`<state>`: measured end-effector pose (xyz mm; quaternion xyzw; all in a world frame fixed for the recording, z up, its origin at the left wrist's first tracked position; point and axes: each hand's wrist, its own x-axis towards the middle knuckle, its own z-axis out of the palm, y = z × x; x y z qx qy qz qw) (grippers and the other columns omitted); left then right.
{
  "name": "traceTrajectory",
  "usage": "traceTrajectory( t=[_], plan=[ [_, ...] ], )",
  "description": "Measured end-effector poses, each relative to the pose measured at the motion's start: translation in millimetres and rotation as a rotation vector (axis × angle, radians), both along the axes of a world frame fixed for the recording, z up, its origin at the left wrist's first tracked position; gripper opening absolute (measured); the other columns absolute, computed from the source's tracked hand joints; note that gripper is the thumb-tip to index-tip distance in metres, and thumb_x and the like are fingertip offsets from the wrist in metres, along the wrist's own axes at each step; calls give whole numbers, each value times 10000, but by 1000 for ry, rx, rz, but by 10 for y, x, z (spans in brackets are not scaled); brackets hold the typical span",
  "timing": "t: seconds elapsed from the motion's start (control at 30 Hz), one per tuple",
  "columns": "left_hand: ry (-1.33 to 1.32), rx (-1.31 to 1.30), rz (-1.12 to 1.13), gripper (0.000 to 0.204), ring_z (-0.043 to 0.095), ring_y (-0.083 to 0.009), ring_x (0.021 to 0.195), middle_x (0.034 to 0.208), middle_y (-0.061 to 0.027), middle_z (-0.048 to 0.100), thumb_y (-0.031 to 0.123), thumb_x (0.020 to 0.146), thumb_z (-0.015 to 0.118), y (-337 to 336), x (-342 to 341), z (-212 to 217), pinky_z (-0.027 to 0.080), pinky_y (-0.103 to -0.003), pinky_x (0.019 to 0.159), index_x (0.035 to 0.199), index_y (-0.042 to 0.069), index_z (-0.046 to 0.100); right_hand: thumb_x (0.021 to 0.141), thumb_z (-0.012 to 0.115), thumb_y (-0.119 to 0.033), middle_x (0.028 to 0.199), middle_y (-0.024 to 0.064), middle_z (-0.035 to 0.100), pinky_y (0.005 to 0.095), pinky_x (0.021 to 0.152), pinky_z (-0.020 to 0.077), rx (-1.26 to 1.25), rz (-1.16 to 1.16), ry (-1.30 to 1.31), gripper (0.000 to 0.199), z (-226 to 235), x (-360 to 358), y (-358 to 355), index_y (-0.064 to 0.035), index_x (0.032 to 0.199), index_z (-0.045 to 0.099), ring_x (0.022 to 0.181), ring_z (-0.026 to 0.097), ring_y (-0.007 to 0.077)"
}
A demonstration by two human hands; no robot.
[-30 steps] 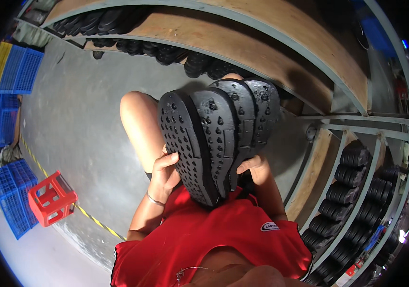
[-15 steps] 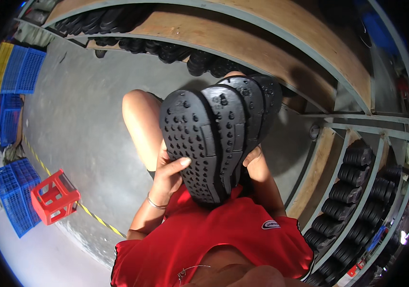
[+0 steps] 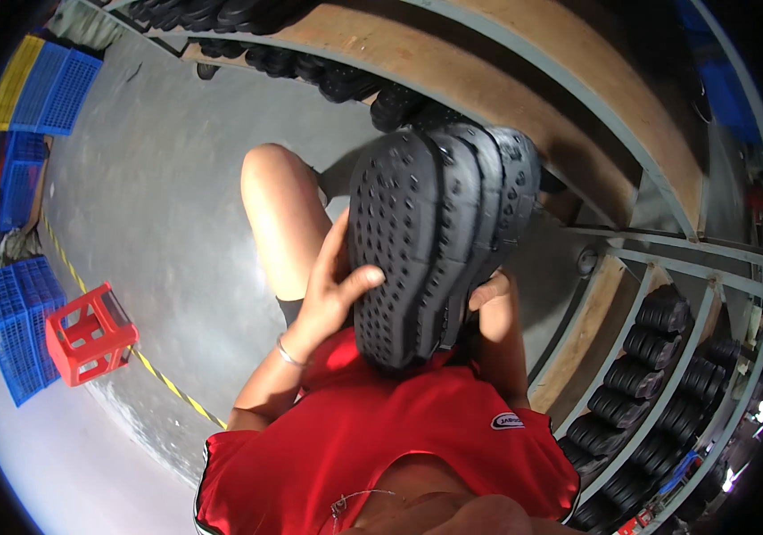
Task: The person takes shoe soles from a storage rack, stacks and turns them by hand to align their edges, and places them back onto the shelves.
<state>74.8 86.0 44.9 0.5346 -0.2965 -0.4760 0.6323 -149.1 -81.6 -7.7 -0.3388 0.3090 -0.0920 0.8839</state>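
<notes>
At least 4 black shoe soles stand in a bundle in front of the red shirt, their studded faces turned up toward the wearer and their top ends fanned out to the right. Both hands are on it: the left hand grips the left side, thumb pressed to the front sole's face and fingers at its edge; the right hand clasps the right side, thumb against the edges, its other fingers mostly hidden. Whether the bottom ends rest on the lap cannot be told.

The likeliest trouble is slipping — both grips sit around or below the middle, so nothing visible braces the wide top ends, and a tilt could splay them further. If the left thumb eased off, the front sole could slide away from the rest and drop to the grey floor. Squeezing hard from 2 sides might bow the bundle, if the soles are as flexible as they look, and push a middle layer out of line. The top ends also appear near the wooden shelf — a forward swing could knock them on its edge and loosen the hold.
</notes>
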Motion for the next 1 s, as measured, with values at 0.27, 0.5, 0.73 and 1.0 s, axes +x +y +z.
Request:
traceTrajectory(
  t=[0.27, 0.5, 0.73, 1.0],
  plan=[
    [485, 153, -267, 855, 375, -270, 1330, 1378, -160, 443, 233, 751, 742, -177, 243, -242, 280, -373, 1111, 1424, -41, 291, 668, 772, -62, 1457, 191, 351, 356, 1128, 228, -592, 222, -27, 1009, 708, 676, 260, 29, 1480, 180, 1386, 302, 255],
    [1277, -19, -12, 710, 616, -338, 1063, 1183, -194, 621, 150, 634, 638, -179, 168, -360, 470, -428, 998, 1311, -13, 497, 705, 744, -183, 1425, 234, 397, 367, 1100, 286, -977, 141, 197, 953, 1235, 629, 239, 43, 1466, 218, 1353, 372, 313],
    [1293, -69, -95, 713, 626, -348, 1023, 1160, -204, 627, 131, 627, 655, -253, 221, -570, 466, -447, 1002, 1304, -27, 498, 850, 637, -188, 1400, 186, 399, 351, 1050, 357, -589, -246, 129, 757, 1003, 715, 292, -1, 1472, 248, 1254, 461, 259],
    [804, 297, 55, 550, 658, -338, 827, 955, -222, 666, 153, 614, 577, -55, 253, -928, 544, -404, 813, 1093, -117, 589, 792, 623, -279, 1104, 145, 614, 381, 877, 504, 171, -293, 250, 573, 410, 513, 496, 7, 1274, 505, 976, 622, 272]
  ],
)
